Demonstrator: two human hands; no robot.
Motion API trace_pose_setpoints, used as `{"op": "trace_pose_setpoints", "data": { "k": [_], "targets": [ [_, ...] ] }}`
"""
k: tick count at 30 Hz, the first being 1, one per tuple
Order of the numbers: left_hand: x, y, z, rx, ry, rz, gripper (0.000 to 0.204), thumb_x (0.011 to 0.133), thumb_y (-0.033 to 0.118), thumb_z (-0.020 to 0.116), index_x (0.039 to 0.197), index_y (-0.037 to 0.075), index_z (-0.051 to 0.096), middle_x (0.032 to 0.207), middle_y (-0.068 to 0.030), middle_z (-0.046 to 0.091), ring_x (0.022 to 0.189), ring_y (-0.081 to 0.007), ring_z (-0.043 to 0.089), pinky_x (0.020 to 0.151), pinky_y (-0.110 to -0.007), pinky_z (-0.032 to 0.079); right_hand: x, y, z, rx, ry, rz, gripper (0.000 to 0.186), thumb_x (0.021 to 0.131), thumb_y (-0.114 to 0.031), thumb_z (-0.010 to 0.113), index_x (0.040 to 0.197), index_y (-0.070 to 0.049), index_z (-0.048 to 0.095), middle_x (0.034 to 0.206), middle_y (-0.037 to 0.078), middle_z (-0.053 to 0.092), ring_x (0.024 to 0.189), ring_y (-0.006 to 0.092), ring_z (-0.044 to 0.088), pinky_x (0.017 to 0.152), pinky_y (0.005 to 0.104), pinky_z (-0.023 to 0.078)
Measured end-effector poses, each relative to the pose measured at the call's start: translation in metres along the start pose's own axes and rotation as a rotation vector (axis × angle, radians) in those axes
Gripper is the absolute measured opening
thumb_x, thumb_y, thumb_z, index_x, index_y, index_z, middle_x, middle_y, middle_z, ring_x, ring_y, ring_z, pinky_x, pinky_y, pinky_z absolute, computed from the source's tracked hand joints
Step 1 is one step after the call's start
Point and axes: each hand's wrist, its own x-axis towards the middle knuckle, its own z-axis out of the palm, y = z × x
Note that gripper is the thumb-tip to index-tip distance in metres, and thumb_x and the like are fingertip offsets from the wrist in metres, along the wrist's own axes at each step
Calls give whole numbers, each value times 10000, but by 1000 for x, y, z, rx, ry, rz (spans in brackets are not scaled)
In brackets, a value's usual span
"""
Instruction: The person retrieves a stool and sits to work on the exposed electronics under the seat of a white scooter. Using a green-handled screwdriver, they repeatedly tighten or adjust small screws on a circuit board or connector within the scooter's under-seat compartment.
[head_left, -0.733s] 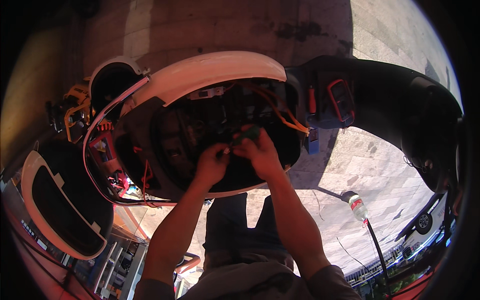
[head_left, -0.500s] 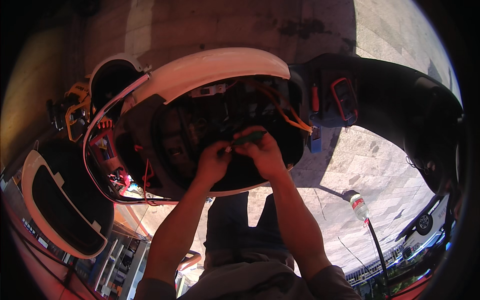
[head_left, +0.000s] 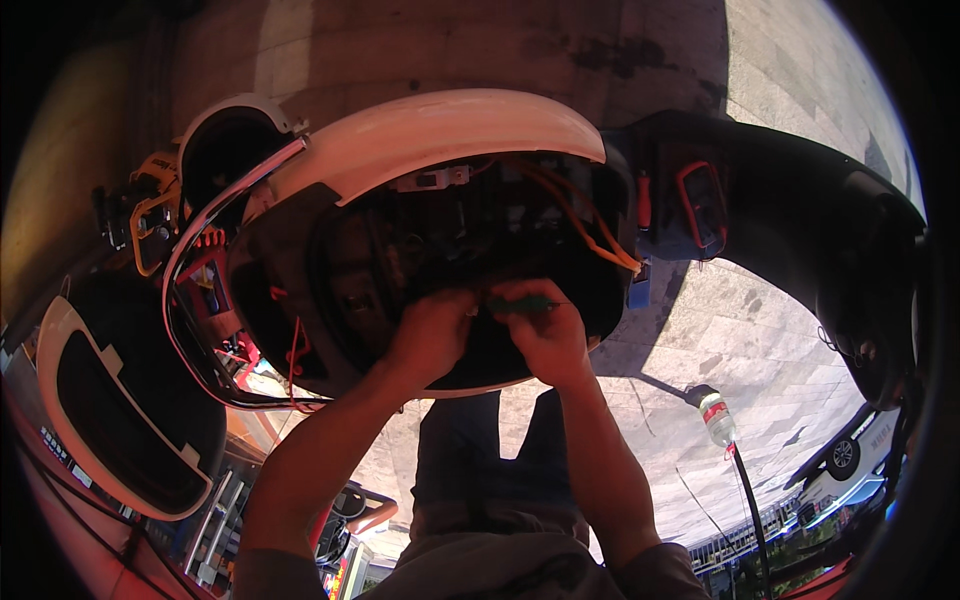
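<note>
In the head view, your right hand (head_left: 552,338) closes its grip around a green-handled tool (head_left: 525,303) over the dark cavity (head_left: 490,362); your left hand (head_left: 435,328) bunches just beside it, and whether it pinches anything I cannot tell. A slack grip could drop the tool into that shadow. Orange cables (head_left: 592,238) and the pale curved panel (head_left: 460,118) crowd the far side; a red-handled tool (head_left: 644,203) and red-framed device (head_left: 703,208) lie to your right.
</note>
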Motion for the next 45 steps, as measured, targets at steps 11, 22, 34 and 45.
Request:
{"op": "trace_pose_setpoints", "data": {
  "k": [11,22,34,45],
  "targets": [
    [4,3,-4,-38,16,16,218,932,44,677,1144,25,725,1052,-226,727,937,-410,723,788,-438,582,0,-1,-3,-66,5,-30,296,921,128,573,1190,4,584,1249,135,682,1114,187,671,969,329,566],
    [2,2,-1,90,-17,4,200,949,88,654,1128,31,724,1055,-224,722,956,-415,711,826,-475,574,-8,1,-10,143,87,-265,303,938,76,566,1223,-24,540,1217,171,673,1022,191,683,873,320,583],
    [-3,23,-5,284,-124,-133,230,904,41,654,1121,-3,717,1075,-253,729,1034,-412,711,894,-492,583,-14,10,-14,-390,149,-605,244,989,1,580,1229,-37,559,988,53,648,796,89,634,714,238,525],
    [-323,-6,221,-865,1091,-243,293,959,-4,676,1252,4,681,1144,-95,737,1011,-142,713,891,-287,563,13,25,-21,-871,156,-870,293,1003,-148,621,1253,2,584,1103,183,690,1009,327,691,892,388,528]
  ]
}}
